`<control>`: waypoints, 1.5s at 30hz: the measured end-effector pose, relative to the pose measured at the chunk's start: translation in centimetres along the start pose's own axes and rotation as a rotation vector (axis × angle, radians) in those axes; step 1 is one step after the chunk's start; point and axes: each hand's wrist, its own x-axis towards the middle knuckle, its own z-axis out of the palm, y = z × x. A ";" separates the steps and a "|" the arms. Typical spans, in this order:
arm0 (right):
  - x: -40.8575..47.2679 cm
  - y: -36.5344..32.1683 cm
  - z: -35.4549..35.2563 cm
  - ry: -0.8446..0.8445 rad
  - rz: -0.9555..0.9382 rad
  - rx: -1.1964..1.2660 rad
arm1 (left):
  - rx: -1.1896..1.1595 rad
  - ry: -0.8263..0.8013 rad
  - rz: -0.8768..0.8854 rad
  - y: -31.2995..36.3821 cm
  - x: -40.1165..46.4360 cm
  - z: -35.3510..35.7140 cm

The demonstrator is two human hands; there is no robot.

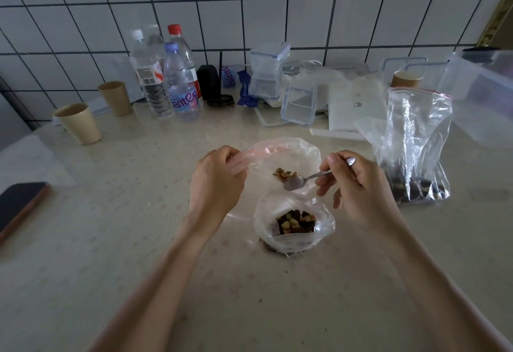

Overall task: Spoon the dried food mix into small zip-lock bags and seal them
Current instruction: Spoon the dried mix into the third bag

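Note:
My left hand (pixel 216 182) pinches the red-striped rim of a small zip-lock bag (pixel 288 154) and holds its mouth wide. A little dried mix (pixel 284 174) lies inside it. My right hand (pixel 358 187) grips a metal spoon (pixel 298 182) whose bowl, now without food, sits at the bag's near edge. Just in front stands another small bag (pixel 294 226), its mouth wide, with a heap of dark and pale dried pieces inside. A taller zip-lock bag (pixel 416 146) with dark mix at its bottom stands upright to the right.
A phone (pixel 19 204) lies at the left edge. Two paper cups (pixel 79 124), several water bottles (pixel 166 76), clear lidded boxes (pixel 298 104), white boxes and a third cup (pixel 406 79) line the tiled wall. A large clear tub (pixel 483 93) sits far right.

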 end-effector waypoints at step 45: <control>0.3 0.7 0.9 0.194 0.081 -0.022 | -0.155 -0.355 -0.151 3.1 2.6 3.5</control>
